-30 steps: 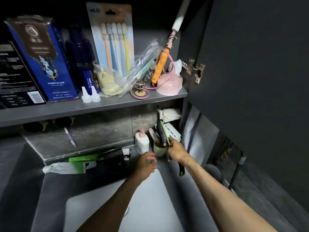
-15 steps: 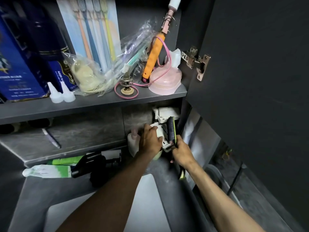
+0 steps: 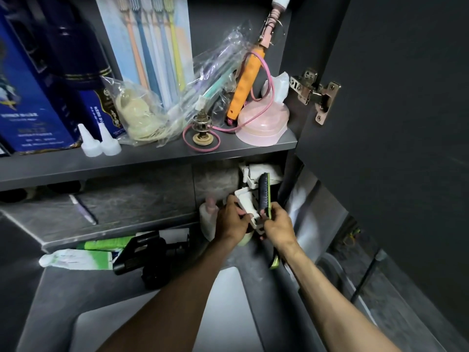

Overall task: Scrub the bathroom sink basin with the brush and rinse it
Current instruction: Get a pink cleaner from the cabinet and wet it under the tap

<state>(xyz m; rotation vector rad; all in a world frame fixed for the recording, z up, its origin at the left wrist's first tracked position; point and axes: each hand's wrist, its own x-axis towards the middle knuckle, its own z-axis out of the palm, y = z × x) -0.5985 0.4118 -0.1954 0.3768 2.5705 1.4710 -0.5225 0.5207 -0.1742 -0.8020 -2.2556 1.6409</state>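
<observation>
My right hand [image 3: 278, 224] grips a scrub brush [image 3: 264, 195] with dark bristles and a green back, its head pointing up and its green handle tip showing below my wrist. Just left of it, my left hand [image 3: 232, 219] holds a white plastic piece [image 3: 245, 201] over a pale cup [image 3: 246, 238]. Both hands are at the back right corner of the counter, under the shelf. The white sink basin [image 3: 228, 301] lies below my forearms, largely hidden by them.
A black faucet [image 3: 142, 252] and a green-white tube [image 3: 76, 260] lie left of the hands, a white pump bottle [image 3: 208, 219] just behind. The shelf [image 3: 152, 158] above holds toothbrush packs, blue boxes and a pink holder. The open dark cabinet door [image 3: 393, 123] stands at right.
My left hand rose from the counter to the white plastic piece beside the brush. The brush moved slightly up and back. The view shifted closer to the shelf.
</observation>
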